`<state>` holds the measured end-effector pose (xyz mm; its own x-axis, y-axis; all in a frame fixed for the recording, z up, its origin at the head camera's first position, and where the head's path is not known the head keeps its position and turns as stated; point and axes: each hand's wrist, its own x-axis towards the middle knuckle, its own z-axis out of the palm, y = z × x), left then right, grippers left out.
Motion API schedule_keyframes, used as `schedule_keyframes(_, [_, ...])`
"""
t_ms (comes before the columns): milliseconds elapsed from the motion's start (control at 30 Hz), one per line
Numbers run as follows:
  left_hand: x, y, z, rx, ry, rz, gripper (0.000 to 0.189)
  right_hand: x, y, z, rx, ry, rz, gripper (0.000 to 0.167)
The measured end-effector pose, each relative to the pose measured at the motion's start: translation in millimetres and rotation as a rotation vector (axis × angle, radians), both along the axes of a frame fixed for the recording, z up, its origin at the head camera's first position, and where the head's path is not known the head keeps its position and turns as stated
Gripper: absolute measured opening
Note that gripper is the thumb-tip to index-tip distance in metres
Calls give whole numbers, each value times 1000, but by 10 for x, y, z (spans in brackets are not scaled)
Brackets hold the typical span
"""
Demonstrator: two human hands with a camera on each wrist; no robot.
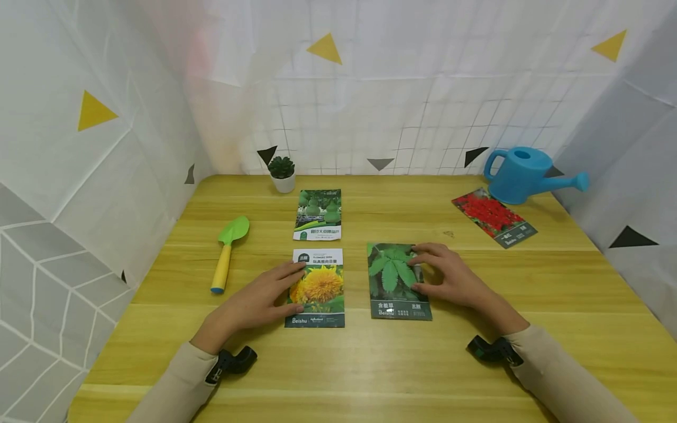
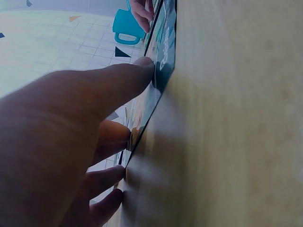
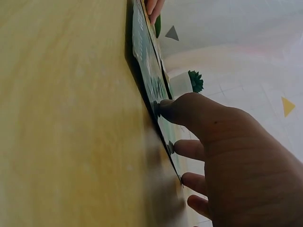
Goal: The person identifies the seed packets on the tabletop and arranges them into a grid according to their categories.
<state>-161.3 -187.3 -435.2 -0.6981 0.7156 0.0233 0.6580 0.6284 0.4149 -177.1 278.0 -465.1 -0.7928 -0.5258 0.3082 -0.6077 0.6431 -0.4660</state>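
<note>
A seed packet with a yellow flower lies flat on the wooden table. My left hand rests on its left side, thumb and fingertips touching the surface. In the left wrist view the thumb presses on the packet near its lower edge. To the right lies a green-leaf seed packet, with my right hand on its right side. The right wrist view shows the thumb and fingertips touching that packet's face. Neither hand curls round its packet. A gourd seed packet lies just behind the yellow-flower one.
A green and yellow toy trowel lies at the left. At the back stands a small potted succulent. A blue watering can is at the back right, beside a red-flower seed packet. White patterned cloth surrounds the table.
</note>
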Motion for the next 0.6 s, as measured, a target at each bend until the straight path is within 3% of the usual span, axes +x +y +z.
schedule_keyframes(600, [-8,4,-7,-5,-2,2,77,40,-40,24,8,-19,-1,47])
